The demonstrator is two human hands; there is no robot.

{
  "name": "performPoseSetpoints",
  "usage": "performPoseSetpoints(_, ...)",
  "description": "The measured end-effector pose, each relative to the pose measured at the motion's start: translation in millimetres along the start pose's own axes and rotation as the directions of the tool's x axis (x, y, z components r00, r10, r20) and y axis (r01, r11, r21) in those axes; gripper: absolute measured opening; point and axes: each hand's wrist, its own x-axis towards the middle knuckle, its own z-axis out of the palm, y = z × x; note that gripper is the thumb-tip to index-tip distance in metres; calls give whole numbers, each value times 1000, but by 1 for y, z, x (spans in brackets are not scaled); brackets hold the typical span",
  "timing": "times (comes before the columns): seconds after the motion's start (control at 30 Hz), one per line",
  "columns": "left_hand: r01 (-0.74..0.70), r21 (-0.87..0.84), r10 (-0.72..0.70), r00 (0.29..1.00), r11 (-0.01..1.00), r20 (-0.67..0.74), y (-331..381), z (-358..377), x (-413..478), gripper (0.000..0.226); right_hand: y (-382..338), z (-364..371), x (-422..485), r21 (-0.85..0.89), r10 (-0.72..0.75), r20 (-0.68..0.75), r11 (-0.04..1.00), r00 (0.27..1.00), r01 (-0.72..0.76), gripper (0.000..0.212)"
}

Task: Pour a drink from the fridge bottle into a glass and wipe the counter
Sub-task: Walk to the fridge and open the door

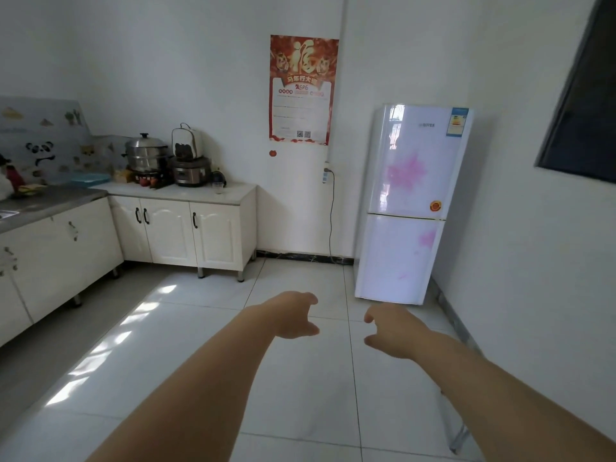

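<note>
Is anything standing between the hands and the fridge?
Nothing visible: only bare pale floor tiles lie between the left hand, the right hand and the white two-door fridge with pink flowers. Both its doors are shut.

A home kitchen; white cabinets (186, 228) carry a counter (186, 191) with a steamer pot (145, 153) and rice cooker (190, 171); a white fridge (411, 201) stands in the corner.

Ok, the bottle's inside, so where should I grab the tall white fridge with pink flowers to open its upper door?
No handle shows on the white two-door fridge with pink flowers. Probably pull at the left edge of the upper door, coming from the open floor side, since its right edge sits near the wall.
</note>
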Motion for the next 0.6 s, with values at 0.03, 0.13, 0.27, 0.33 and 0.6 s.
performPoseSetpoints(0.03,0,8,0,1000,1000,5,-5,-3,15,63,2,-2,17,-6,3,4,1000,1000,-3,46)
performPoseSetpoints(0.13,1,16,-1,1000,1000,9,-21,-9,68,63,10,-7,72,-8,-6,6,1000,1000,6,47)
performPoseSetpoints(0.27,12,34,-12,1000,999,-8,-38,-21,150,63,27,-18,157,3,-35,-9,999,999,35,47)
performPoseSetpoints(0.33,25,29,-24,1000,999,-9,-44,-34,194,63,40,-28,200,18,-33,-8,999,999,33,47)
performPoseSetpoints(0.6,23,-10,-24,999,1000,-31,-59,-91,354,62,83,-78,361,10,-24,0,1000,1000,24,45)
